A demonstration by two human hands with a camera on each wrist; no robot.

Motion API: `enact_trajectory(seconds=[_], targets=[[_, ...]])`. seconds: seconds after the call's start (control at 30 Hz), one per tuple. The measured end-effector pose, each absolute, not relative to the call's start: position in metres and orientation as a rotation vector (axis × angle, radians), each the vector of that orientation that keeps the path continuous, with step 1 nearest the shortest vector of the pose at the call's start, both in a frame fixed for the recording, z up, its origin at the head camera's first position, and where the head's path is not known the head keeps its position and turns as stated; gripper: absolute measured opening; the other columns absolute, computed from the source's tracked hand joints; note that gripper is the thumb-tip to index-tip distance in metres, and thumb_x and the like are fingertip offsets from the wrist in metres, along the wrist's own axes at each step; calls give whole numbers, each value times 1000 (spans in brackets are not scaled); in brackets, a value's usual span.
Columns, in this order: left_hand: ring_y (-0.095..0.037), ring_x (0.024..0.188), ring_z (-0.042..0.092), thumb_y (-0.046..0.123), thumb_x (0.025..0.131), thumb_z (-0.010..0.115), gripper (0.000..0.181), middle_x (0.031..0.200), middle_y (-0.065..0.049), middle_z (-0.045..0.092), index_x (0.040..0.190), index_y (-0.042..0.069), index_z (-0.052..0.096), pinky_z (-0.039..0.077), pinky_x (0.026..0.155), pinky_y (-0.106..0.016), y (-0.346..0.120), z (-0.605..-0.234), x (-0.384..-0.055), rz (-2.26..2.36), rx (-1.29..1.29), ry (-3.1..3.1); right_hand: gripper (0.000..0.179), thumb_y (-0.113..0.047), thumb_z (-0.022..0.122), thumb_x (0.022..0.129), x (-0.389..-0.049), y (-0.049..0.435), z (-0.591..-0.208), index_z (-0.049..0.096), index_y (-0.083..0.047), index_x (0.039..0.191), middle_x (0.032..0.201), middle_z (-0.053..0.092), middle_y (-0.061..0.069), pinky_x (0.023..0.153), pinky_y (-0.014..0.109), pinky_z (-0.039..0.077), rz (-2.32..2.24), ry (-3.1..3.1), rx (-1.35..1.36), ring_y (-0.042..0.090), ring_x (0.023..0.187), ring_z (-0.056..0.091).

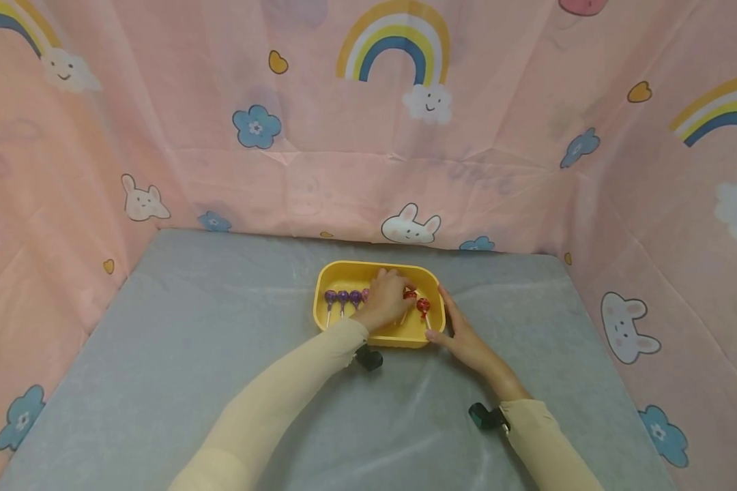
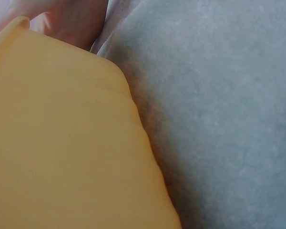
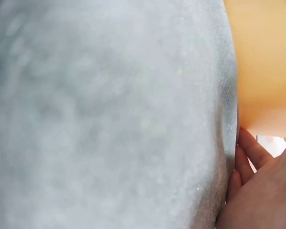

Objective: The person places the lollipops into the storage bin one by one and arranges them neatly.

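A yellow tray holds a row of lollipops. Purple lollipops lie at its left, a pink lollipop beside them, partly covered by my left hand. That hand reaches in over the near rim, its fingers curled at a red lollipop that it pinches near the head. Another red lollipop lies at the right end with its white stick towards me. My right hand holds the tray's right end, thumb at the near corner, fingers along the side. Both wrist views show mostly the tray's outer wall.
Grey cloth covers the table, and the tray stands towards its back. Pink curtains with rainbows and rabbits hang behind and on both sides. Each wrist wears a small dark camera.
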State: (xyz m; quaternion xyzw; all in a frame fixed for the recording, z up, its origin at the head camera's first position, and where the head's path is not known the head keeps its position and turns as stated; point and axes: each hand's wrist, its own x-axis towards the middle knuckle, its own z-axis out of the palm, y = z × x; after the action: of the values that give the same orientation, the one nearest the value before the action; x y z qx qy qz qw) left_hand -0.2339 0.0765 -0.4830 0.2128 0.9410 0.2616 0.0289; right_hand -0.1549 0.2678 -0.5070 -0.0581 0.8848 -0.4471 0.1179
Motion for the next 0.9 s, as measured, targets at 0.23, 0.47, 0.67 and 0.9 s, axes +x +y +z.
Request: enact_trajectory(seconds=[0.23,0.47,0.67,0.9], targets=[[-17,92,44,30,87,77,18,96,1,63,100,19,76,35,79,-30,75,-485,-234,854,593,2902,96,-43,65,93,-155,267,-508,-6,-42,157,170,1,6,120,69,12,-1299,2590,-153,39,155,6],[-17,91,44,34,83,80,18,92,3,59,94,21,74,35,74,-29,75,-487,-233,860,493,2922,96,-43,66,92,-156,267,-508,-6,-41,157,170,1,7,120,68,12,-1297,2590,-159,39,155,6],[-18,91,45,35,82,81,22,93,2,60,96,20,74,38,77,-30,75,-487,-234,842,494,2933,97,-42,67,92,-156,268,-509,-5,-42,157,170,2,6,120,68,12,-1322,2584,-168,38,156,6],[-17,93,44,36,83,80,25,94,2,59,102,20,75,37,77,-30,76,-487,-233,846,480,2925,97,-35,66,93,-154,265,-500,-5,-34,159,169,1,9,120,68,11,-1324,2567,-170,40,155,5]])
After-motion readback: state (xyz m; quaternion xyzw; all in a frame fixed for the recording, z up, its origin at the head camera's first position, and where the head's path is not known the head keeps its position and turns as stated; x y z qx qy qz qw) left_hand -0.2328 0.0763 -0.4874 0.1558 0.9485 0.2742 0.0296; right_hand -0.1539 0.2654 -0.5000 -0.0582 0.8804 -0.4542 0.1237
